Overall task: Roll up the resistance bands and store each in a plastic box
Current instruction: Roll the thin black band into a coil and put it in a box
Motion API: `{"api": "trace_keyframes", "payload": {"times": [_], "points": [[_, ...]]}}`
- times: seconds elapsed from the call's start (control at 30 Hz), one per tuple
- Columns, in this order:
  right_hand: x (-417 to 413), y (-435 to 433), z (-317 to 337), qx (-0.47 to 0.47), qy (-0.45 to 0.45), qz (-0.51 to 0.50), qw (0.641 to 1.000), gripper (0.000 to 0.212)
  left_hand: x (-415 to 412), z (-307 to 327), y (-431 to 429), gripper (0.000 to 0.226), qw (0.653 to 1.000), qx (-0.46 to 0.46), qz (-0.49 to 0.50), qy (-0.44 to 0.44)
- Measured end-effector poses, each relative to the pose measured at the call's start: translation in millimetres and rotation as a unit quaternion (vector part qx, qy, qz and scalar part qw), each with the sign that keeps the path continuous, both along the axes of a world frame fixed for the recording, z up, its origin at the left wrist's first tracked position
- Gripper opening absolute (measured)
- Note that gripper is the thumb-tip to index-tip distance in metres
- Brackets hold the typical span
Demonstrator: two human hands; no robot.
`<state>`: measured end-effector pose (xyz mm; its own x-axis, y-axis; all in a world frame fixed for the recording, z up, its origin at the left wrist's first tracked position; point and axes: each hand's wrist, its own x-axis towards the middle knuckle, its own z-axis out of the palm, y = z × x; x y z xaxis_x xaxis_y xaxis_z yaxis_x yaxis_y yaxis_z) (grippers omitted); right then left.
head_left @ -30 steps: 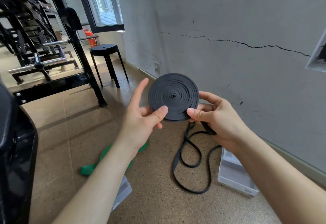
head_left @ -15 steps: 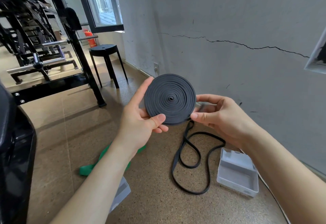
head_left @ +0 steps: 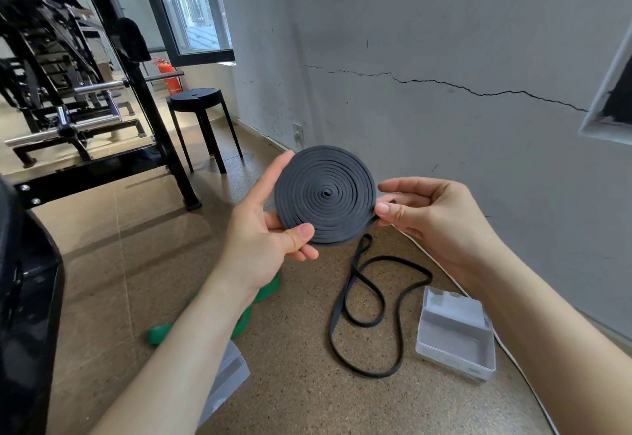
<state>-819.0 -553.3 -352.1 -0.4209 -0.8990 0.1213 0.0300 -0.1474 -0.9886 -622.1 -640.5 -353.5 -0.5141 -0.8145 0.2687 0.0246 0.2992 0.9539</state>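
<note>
Since second ago coil (head_left: 325, 195) turned further, held mid-air: left grip (head_left: 263, 239) clamped on its 7 o'clock edge, right grip (head_left: 431, 215) pinching tail (head_left: 372, 315) at 4 o'clock. Tail's rest on floor; more rolling before box (head_left: 455, 335).

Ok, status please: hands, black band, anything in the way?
Left hand grips black coil. Right hand pinches loose tail at coil's edge. Tail runs to floor beside open plastic box. Nothing blocking.

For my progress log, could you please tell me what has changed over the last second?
The right hand slid off the face of the black coil to its right edge, where it now pinches the loose tail. The left hand still grips the coil; the tail's floor loop, green band and clear box lie unmoved.
</note>
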Motion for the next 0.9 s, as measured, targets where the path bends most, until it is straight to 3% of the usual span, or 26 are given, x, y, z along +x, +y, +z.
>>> {"api": "trace_keyframes", "payload": {"times": [0.13, 0.33, 0.5, 0.67, 0.9], "points": [[0.2, -1.6, -2.6, 0.013, 0.012, 0.005, 1.0, 0.048, 2.3, -1.3, -2.5, 0.093, 1.0, -0.011, -0.003, -0.018], [3.8, -4.7, -8.9, 0.011, -0.043, 0.033, 0.998, 0.043, 4.0, -0.8, -3.6, 0.094, 0.999, -0.028, 0.001, -0.028], [9.1, -7.2, -10.4, 0.026, -0.057, 0.034, 0.997, 0.054, 7.0, -0.9, -6.3, 0.096, 0.998, -0.037, -0.006, -0.053], [10.4, -7.2, -10.0, 0.058, -0.028, 0.026, 0.998, 0.034, 8.0, -3.9, -5.6, 0.095, 0.995, -0.046, -0.01, -0.086], [2.5, -9.2, -10.0, 0.029, 0.011, -0.005, 0.999, 0.031, 2.3, -3.5, 1.2, 0.091, 0.991, -0.058, 0.001, -0.117]]}}
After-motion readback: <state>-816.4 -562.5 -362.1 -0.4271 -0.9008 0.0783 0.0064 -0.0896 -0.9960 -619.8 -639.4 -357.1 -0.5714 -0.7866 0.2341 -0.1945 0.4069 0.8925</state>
